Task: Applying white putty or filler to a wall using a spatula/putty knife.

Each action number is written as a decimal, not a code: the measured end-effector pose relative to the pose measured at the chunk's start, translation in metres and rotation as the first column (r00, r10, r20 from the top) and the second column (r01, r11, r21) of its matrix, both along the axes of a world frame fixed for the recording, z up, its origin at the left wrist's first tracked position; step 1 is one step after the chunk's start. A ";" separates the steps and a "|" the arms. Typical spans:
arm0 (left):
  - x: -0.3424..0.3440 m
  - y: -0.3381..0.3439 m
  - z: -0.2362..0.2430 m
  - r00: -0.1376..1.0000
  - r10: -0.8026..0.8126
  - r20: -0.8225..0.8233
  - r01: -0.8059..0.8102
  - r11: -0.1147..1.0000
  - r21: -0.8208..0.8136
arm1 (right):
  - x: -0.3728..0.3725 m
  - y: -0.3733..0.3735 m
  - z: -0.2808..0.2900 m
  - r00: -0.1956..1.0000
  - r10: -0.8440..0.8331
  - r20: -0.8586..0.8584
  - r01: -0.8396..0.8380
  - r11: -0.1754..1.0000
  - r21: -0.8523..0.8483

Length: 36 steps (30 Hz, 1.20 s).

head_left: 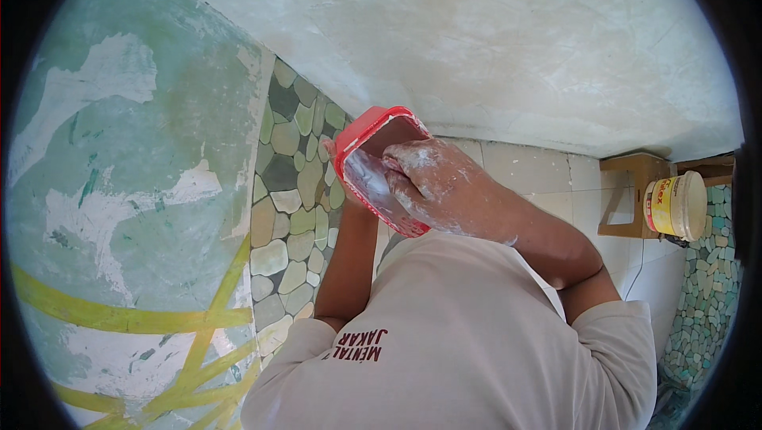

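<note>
A red plastic tub, tilted with its opening toward me, is held up in front of my chest. My left hand grips it from the left and underneath; most of that hand is hidden behind the tub. Wet white paste coats the inside, and smears of it mark the rim. Into the opening reaches my right hand, its fingers curled closed over the paste. White residue covers its back and wrist. Whatever those fingers hold, if anything, is hidden.
A pale plastered wall rises ahead. Left stands a green surface with white patches and yellow strips. Pebble tiles run beside it. At right, a yellow-labelled bucket lies tilted by a wooden stool.
</note>
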<state>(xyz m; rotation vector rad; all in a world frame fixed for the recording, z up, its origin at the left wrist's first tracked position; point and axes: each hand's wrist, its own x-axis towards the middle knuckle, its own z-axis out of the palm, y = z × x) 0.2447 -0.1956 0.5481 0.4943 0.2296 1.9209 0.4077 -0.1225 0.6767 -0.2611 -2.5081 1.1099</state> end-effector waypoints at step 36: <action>0.014 0.004 -0.003 0.993 0.038 -0.115 -0.061 0.978 -0.199 | 0.019 0.002 -0.012 0.997 0.033 -0.064 -0.042 0.990 -0.134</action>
